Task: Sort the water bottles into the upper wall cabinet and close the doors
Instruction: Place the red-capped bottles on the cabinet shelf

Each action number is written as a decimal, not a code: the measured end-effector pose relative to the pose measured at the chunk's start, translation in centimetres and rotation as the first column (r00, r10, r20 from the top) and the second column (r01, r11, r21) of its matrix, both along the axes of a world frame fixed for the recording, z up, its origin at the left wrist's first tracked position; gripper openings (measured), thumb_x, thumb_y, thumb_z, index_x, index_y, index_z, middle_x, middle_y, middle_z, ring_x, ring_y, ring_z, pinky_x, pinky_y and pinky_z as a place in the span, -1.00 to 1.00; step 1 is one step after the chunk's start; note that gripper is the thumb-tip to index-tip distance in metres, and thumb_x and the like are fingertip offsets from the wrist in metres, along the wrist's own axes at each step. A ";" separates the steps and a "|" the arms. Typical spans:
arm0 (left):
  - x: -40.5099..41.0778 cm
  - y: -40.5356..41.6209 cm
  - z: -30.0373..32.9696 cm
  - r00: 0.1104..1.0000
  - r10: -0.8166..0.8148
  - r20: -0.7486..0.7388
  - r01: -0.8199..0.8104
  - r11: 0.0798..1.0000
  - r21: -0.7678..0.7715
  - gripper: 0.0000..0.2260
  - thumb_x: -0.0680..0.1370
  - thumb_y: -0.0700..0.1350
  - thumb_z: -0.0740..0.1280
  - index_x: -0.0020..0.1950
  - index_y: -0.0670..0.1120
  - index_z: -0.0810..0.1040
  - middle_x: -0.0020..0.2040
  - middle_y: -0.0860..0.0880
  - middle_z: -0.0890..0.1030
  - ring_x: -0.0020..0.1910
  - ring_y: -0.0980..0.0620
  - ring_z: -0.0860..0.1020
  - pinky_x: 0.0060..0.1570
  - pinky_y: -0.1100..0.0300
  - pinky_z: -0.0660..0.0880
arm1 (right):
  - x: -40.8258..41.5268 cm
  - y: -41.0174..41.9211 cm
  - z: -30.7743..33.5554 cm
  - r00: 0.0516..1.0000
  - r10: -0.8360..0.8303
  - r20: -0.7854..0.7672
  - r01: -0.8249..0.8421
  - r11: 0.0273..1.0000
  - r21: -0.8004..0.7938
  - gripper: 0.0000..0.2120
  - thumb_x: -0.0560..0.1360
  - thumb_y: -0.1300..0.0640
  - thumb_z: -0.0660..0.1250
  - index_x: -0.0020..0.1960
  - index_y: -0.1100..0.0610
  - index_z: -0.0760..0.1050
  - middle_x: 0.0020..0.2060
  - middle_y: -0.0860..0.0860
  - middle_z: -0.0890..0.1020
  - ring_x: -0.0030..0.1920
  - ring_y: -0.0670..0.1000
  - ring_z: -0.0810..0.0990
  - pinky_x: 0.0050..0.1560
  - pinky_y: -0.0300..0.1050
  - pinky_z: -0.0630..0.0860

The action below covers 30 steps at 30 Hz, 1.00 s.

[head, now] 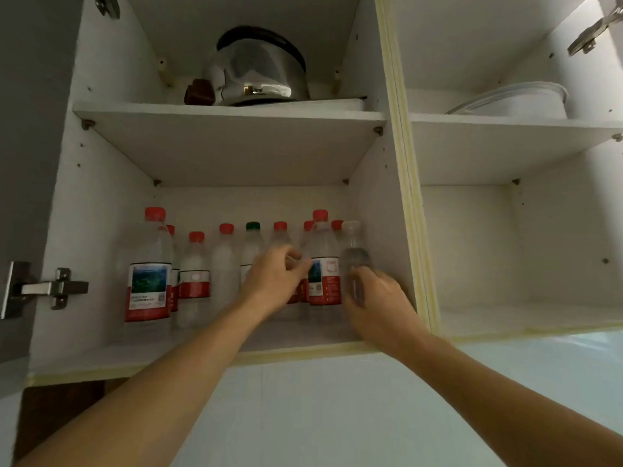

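Several water bottles stand in a row on the lower shelf (209,342) of the open left cabinet, most with red caps, one with a green cap (253,244). A tall red-labelled bottle (148,274) stands at the left end. My right hand (377,298) grips a clear bottle with a pale cap (352,244) at the right end, against the cabinet's side wall. My left hand (273,278) reaches in among the middle bottles with fingers curled near a red-labelled bottle (323,264); whether it holds one I cannot tell.
A steel kettle (259,72) sits on the upper left shelf. The right cabinet holds white dishes (526,99) on its upper shelf; its lower shelf (526,318) is bare. Door hinges show at the left (43,288) and top right (593,32). Pale wall lies below.
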State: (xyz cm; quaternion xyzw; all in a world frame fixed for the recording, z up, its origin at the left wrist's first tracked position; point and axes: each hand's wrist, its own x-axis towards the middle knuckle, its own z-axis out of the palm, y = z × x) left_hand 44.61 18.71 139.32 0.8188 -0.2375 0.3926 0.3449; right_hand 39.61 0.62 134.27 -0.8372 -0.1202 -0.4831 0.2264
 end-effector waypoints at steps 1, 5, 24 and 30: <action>-1.3 0.3 -0.3 0.999 0.011 0.048 -0.011 1.000 -0.006 -0.79 0.65 0.08 0.28 0.19 0.00 0.57 0.04 0.06 0.65 -0.11 0.24 0.55 -0.15 0.33 0.44 | -0.6 0.0 -0.3 0.997 0.076 -0.034 -0.072 0.993 0.097 -0.78 0.64 -0.04 0.28 0.26 -0.04 0.49 0.06 -0.16 0.57 -0.07 -0.19 0.53 -0.09 -0.36 0.45; -6.7 1.3 -2.6 0.992 -0.016 0.125 0.031 0.992 -0.118 -0.81 0.68 -0.01 0.24 -0.01 -0.01 0.60 -0.20 0.06 0.66 -0.31 0.24 0.60 -0.28 0.36 0.44 | -3.3 -0.5 -2.7 0.967 0.253 0.038 -0.252 0.919 0.303 -0.79 0.64 0.00 0.26 0.26 -0.05 0.53 0.04 -0.19 0.61 0.01 -0.24 0.56 -0.05 -0.35 0.48; -19.7 -0.9 -34.6 0.914 -0.329 -0.236 0.151 0.818 -0.555 -0.63 0.63 -0.12 0.23 -0.40 -0.06 0.40 -0.50 0.09 0.36 -0.46 0.13 0.30 -0.41 0.24 0.26 | -20.8 -1.1 -32.6 0.873 0.358 -0.330 -0.018 0.701 0.713 -0.60 0.51 0.21 0.21 -0.43 0.07 0.14 -0.49 0.02 0.18 -0.43 -0.01 0.13 -0.42 -0.12 0.07; -26.4 -4.0 -47.8 0.696 -0.461 -0.550 0.146 0.841 -0.521 -0.57 0.63 -0.10 0.24 -0.45 -0.02 0.32 -0.51 0.10 0.31 -0.46 0.12 0.28 -0.38 0.22 0.24 | -30.8 -1.9 -43.8 0.821 0.285 -0.494 0.288 0.540 0.791 -0.63 0.47 0.13 0.18 -0.46 0.03 0.14 -0.51 0.01 0.15 -0.46 0.01 0.06 -0.43 -0.03 0.00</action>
